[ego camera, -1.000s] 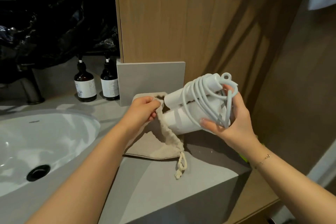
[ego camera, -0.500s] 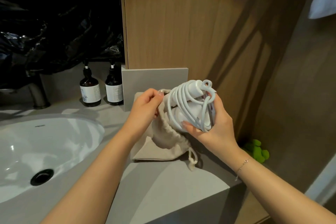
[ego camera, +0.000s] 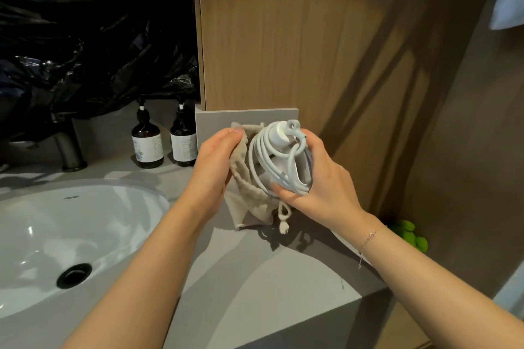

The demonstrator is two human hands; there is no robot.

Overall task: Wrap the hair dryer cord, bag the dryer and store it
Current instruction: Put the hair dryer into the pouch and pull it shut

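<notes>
The white hair dryer has its white cord looped around it. My right hand grips the dryer and the cord loops together, above the grey counter. The dryer's front end points down into the mouth of a beige drawstring bag. My left hand pinches the bag's rim and holds it up and open. The bag's lower part hangs to the counter, and its knotted drawstring dangles below my right hand. How deep the dryer sits in the bag is hidden.
A white sink with a black drain lies at the left, a tap behind it. Two dark pump bottles stand at the back. A wooden panel rises behind the bag. A green object lies low at the right.
My right hand has brought the dryer left and tipped it nose-down into the bag's mouth. My left hand has lifted the bag's rim up off the counter.
</notes>
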